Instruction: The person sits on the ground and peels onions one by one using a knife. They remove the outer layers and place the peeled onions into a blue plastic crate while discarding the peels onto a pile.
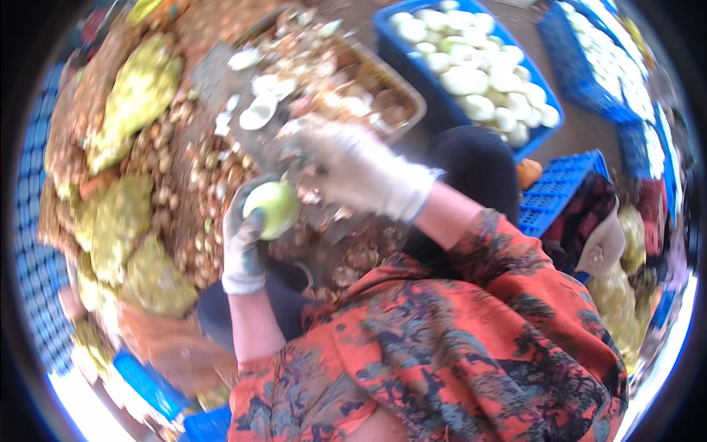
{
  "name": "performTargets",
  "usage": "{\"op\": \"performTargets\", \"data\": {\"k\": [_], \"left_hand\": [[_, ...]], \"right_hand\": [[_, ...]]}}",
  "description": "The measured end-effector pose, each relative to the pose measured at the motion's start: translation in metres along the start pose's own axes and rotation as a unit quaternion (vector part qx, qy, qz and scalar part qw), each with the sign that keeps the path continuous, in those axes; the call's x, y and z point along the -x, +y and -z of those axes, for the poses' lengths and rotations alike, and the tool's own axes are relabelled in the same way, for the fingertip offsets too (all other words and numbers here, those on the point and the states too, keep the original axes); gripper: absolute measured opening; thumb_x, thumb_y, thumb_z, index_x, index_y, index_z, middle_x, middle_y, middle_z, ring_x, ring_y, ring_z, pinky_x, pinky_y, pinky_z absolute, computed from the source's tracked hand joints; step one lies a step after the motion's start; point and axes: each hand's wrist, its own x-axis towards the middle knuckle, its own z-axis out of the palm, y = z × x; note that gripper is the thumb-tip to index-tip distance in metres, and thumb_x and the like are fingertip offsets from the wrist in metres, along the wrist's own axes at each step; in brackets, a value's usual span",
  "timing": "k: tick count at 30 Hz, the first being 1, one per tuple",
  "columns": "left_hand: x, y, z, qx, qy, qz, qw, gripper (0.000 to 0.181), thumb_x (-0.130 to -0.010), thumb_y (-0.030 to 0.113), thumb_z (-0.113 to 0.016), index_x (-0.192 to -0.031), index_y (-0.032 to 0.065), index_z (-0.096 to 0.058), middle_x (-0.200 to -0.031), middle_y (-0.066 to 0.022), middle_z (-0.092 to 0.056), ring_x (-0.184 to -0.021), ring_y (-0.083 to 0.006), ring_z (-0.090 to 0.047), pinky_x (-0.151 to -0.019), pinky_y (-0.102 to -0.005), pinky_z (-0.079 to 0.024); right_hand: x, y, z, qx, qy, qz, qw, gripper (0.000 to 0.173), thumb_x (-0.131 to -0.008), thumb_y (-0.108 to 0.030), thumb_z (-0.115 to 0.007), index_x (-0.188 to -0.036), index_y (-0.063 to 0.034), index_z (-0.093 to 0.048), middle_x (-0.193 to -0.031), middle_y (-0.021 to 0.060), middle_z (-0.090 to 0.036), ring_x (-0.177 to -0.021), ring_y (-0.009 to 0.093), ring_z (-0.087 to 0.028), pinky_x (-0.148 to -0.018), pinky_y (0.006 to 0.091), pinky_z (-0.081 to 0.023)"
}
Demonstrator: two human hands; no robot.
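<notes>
My left hand (243, 243), in a white glove with dark grey fingers, grips a peeled pale green onion (274, 209). Just to the right of it, my gloved right hand (359, 171) is blurred by motion. Its fingers point toward the onion and the heap of skins; whether they hold anything cannot be made out. Loose onion skins (309, 194) lie or hang below those fingers. Beyond both hands, a shallow tray (414, 108) is heaped with onion skins, and peeled white onion pieces (258, 112) sit at its near left side.
Unpeeled onions (212, 177) are spread across the ground at left, beside yellow mesh sacks (119, 221). A blue crate (381, 27) full of peeled onions stands at the upper right. Further crates of white onions (599, 72) line the right side. A blue basket (558, 193) stands by my right knee.
</notes>
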Motion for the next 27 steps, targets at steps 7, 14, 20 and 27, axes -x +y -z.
{"op": "performTargets", "data": {"k": [7, 14, 20, 27], "left_hand": [[-0.048, 0.035, -0.095, 0.001, -0.026, 0.090, 0.996, 0.059, -0.098, 0.058, -0.048, -0.131, 0.0097, -0.056, -0.113, -0.0056, -0.067, -0.090, -0.0162, -0.066, -0.062, -0.0276, -0.052], [-0.128, 0.056, -0.206, 0.013, -0.223, 0.000, 0.975, 0.072, -0.100, 0.065, -0.035, -0.130, 0.0024, -0.053, -0.097, -0.0080, -0.066, -0.063, -0.0142, -0.064, -0.059, -0.0296, -0.055], [-0.154, 0.055, -0.149, -0.040, -0.034, -0.163, 0.985, 0.072, -0.101, 0.062, -0.037, -0.133, -0.0012, -0.052, -0.112, -0.0157, -0.064, -0.089, -0.0227, -0.067, -0.076, -0.0341, -0.056], [-0.051, -0.026, 0.068, -0.166, 0.392, 0.046, 0.904, 0.041, -0.095, 0.036, -0.061, -0.113, -0.0018, -0.062, -0.091, -0.0139, -0.066, -0.076, -0.0181, -0.066, -0.064, -0.0305, -0.056]], "right_hand": [[0.009, 0.007, 0.078, -0.160, -0.117, 0.027, 0.980, 0.069, -0.070, -0.007, -0.082, -0.132, -0.0055, -0.052, -0.108, 0.0139, -0.066, -0.097, 0.025, -0.067, -0.082, 0.0352, -0.055], [0.013, 0.066, 0.186, -0.443, 0.031, -0.126, 0.887, 0.054, -0.083, -0.017, -0.078, -0.130, -0.0027, -0.054, -0.082, 0.0018, -0.064, -0.051, 0.004, -0.053, -0.038, 0.0191, -0.038], [-0.044, 0.170, 0.268, -0.141, 0.176, -0.228, 0.947, 0.061, -0.086, -0.031, -0.075, -0.140, -0.0135, -0.051, -0.124, 0.0136, -0.064, -0.109, 0.020, -0.062, -0.090, 0.0336, -0.050], [-0.087, 0.183, 0.219, 0.473, 0.065, -0.266, 0.837, 0.054, -0.095, -0.048, -0.051, -0.136, -0.0135, -0.056, -0.127, 0.0175, -0.064, -0.121, 0.029, -0.059, -0.104, 0.0407, -0.042]]}}
